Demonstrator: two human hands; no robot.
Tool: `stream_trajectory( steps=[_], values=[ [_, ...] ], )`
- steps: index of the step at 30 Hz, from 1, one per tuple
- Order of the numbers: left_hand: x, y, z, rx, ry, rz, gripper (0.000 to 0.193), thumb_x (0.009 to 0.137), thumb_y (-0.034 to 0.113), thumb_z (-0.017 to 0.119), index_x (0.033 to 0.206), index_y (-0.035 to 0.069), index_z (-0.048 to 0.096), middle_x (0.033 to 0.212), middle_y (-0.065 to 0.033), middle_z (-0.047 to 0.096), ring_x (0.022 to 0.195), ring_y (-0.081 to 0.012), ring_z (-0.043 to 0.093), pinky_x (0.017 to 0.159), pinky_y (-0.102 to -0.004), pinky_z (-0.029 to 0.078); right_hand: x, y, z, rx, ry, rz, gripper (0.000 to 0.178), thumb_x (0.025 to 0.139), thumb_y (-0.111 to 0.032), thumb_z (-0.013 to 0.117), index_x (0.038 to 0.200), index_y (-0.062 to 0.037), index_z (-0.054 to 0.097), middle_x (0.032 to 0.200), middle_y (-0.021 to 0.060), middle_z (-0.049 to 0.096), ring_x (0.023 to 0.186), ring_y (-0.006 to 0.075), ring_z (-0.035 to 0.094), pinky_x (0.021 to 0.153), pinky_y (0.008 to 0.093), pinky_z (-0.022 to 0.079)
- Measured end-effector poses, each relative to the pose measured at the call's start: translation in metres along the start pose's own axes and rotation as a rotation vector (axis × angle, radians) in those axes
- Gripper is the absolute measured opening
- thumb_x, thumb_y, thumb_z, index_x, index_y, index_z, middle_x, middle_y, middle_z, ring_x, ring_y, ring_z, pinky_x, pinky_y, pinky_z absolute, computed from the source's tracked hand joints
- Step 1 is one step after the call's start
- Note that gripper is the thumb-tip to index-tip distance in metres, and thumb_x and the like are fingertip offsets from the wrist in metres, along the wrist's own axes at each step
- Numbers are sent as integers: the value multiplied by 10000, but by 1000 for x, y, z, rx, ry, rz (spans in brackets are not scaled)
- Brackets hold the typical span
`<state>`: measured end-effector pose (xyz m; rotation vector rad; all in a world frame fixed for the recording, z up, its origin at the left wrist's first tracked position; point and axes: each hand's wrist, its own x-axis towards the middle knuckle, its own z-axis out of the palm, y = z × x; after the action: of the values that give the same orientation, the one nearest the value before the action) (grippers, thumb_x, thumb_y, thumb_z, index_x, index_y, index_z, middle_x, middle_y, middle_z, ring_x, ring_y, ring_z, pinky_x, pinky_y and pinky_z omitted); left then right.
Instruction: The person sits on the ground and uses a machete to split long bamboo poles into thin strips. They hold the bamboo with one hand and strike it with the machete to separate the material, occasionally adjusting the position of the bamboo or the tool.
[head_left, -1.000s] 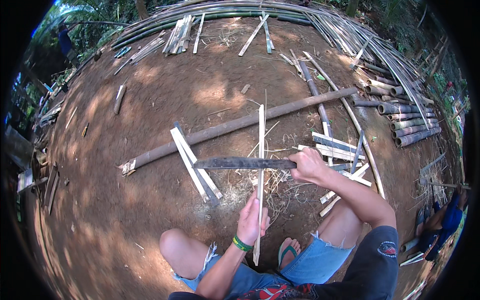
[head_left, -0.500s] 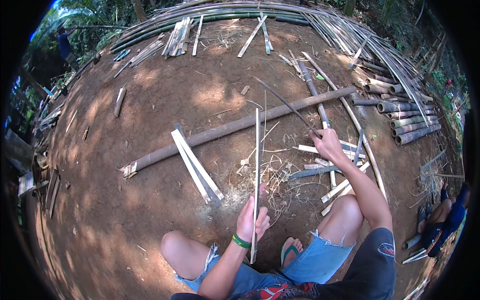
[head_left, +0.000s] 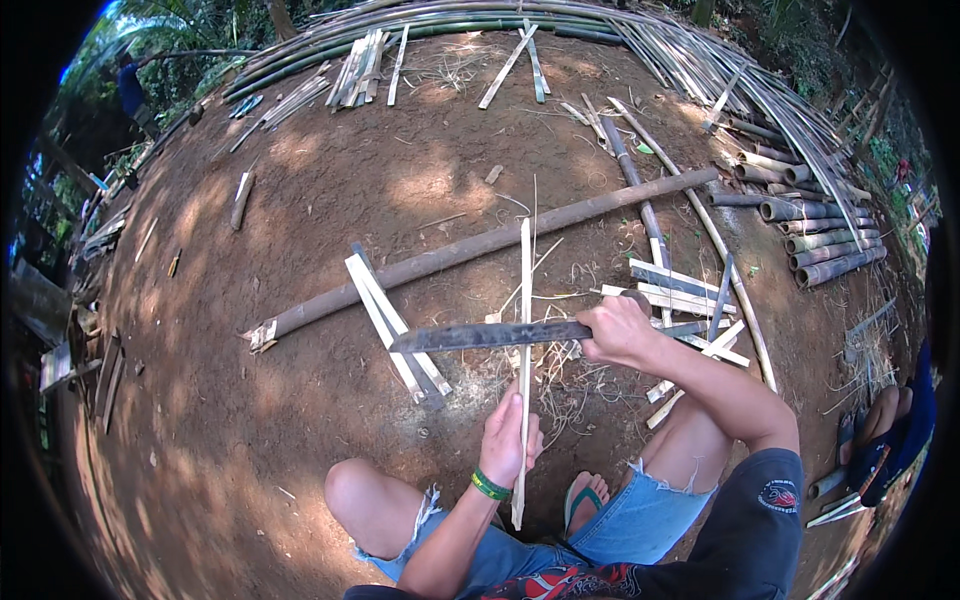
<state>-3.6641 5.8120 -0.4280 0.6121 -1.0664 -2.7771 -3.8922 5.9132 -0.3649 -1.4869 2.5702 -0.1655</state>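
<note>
Left hand is closed around a pale bamboo strip, near centre; right hand is closed on a dark machete, which crosses the strip; a brown pole lies farther off.

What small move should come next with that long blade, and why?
Probably a careful slide of the blade along the strip, away from the left hand: the right hand holds the blade crosswise to the strip, the left grips the strip below it, and thin shavings litter the ground nearby.
</note>
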Motion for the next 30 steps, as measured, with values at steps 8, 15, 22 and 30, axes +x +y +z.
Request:
stream_trajectory(
  steps=[8,15,22,30],
  values=[
    [-4,-5,4,287,-24,61,468,1099,311,352,1520,106,340,528,-11,434,377,-99,397,376,-234,373,13,104,-12,272,418,502,300,862,-231,607,815,40,729,693,295,643,738,462,659,746,524,518],
    [18,0,-1,275,207,174,395,1089,272,390,1433,83,431,628,-11,523,456,-73,481,387,-225,429,-6,5,10,169,-94,38,203,718,-171,588,742,-29,731,601,236,627,555,407,635,632,513,541],
    [6,1,-5,276,69,132,505,1089,274,395,1552,96,300,580,-5,485,434,-74,463,375,-227,412,-4,4,20,142,28,-75,215,706,-161,582,758,-18,733,635,262,630,617,440,650,691,520,549],
    [-13,4,7,254,-159,85,457,1100,286,346,1508,79,344,548,-38,468,392,-119,423,414,-240,395,22,108,2,411,441,457,426,913,-319,619,704,48,675,582,223,599,582,326,623,600,436,458]
  ],
)
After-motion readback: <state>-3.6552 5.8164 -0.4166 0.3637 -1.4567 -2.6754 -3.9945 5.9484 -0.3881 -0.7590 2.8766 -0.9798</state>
